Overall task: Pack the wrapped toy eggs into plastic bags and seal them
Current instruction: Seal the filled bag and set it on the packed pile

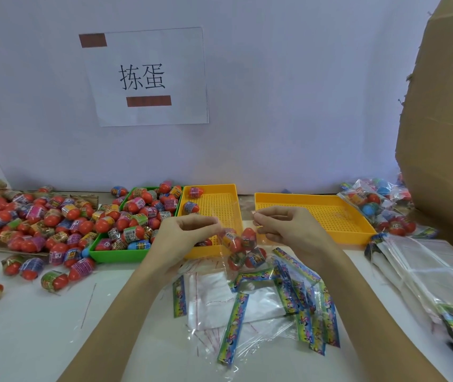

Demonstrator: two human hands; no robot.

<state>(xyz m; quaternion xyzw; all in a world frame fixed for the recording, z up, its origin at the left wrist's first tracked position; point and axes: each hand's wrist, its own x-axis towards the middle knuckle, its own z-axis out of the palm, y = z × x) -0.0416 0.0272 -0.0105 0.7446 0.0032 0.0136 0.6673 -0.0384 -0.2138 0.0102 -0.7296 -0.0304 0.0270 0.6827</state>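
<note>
A clear plastic bag (240,248) holding several wrapped toy eggs hangs between my hands above the table. My left hand (184,237) pinches the bag's top left corner. My right hand (283,227) pinches the top right edge, where a thin red strip shows. Loose wrapped eggs (35,216) lie heaped at the left, and more fill a green tray (137,216). Empty bags with colourful header cards (275,296) lie on the white table under my hands.
Two yellow perforated trays (220,205) (327,216) stand behind my hands, the left one with a few eggs. Filled bags (379,205) pile at the far right beside a big cardboard box (445,133). A stack of flat bags (426,271) lies at the right.
</note>
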